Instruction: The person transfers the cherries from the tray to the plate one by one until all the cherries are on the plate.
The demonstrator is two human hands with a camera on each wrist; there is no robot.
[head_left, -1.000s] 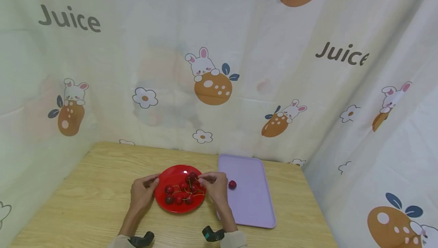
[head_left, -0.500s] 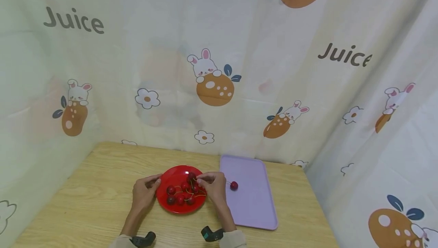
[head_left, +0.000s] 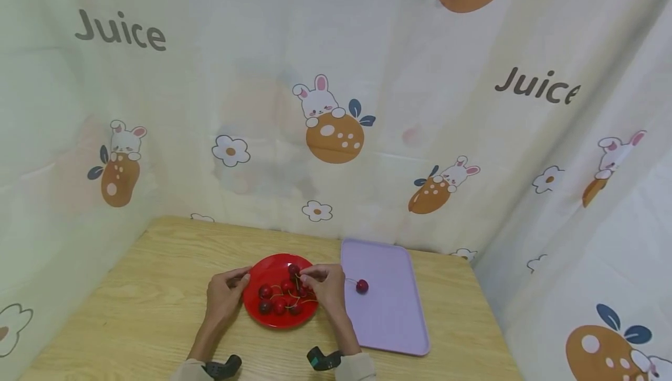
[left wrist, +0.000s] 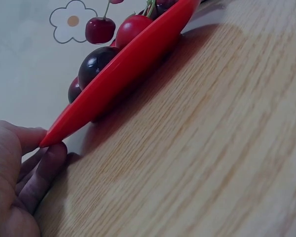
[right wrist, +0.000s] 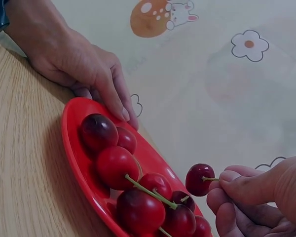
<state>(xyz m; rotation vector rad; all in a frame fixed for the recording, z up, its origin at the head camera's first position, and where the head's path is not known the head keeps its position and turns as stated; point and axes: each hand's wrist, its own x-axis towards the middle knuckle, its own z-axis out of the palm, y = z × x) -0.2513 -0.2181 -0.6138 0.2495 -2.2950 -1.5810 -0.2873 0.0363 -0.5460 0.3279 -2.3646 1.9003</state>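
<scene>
My left hand [head_left: 221, 297] holds the left rim of a red plate [head_left: 259, 270], thumb on top and fingers beneath in the left wrist view. Several dark red cherries [right wrist: 116, 168] with green stems lie on the plate. Above the plate's right side my right hand [head_left: 328, 287] pinches one cherry [right wrist: 200, 179] by its stem between thumb and index finger. That cherry hangs apart from the others in the right wrist view. A single cherry [head_left: 362, 286] with its stem rests on the lilac tray [head_left: 385, 317], just right of my right hand.
The plate and tray stand side by side on a light wooden table [head_left: 157, 305]. A pale curtain [head_left: 262, 107] with printed rabbits, fruit and flowers closes off the back and sides. Dark straps [head_left: 324, 359] sit on both wrists.
My right hand has shifted slightly left over the plate with the pinched cherry, uncovering the stem of the tray's cherry. My left hand stays on the rim. The head view has turned slightly left.
</scene>
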